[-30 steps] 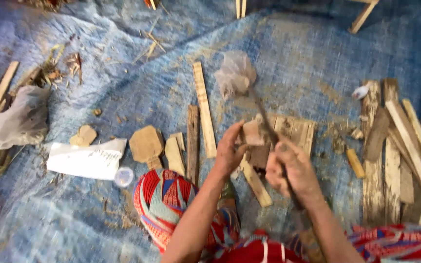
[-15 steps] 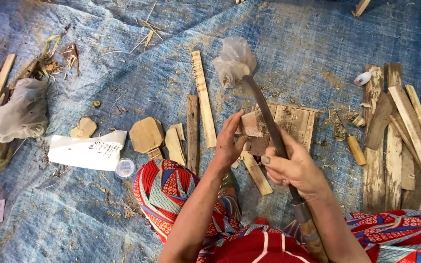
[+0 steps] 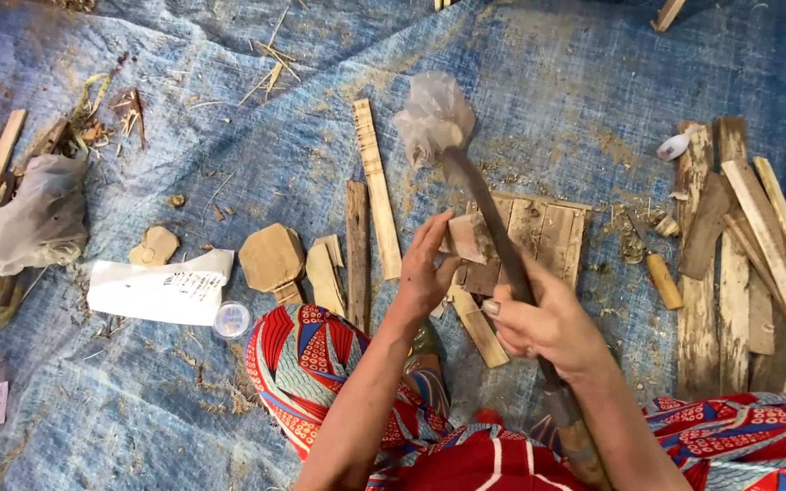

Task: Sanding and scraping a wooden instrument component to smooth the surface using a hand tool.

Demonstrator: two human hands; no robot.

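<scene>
Left hand [image 3: 425, 273] has its grip clamped on a small wood block [image 3: 468, 238], steadying it on the board [image 3: 552, 232] over the blue tarp [image 3: 184, 409]; right hand [image 3: 548, 323] closes around the long blade [image 3: 488, 218], angled across the block.

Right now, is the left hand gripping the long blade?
No, the left hand steadies a small wood block, while the right hand grips the long blade.

Blue tarp [image 3: 593, 82], wood slats [image 3: 757, 245], white paper [image 3: 161, 289], possibly plastic cap [image 3: 231, 319].
</scene>
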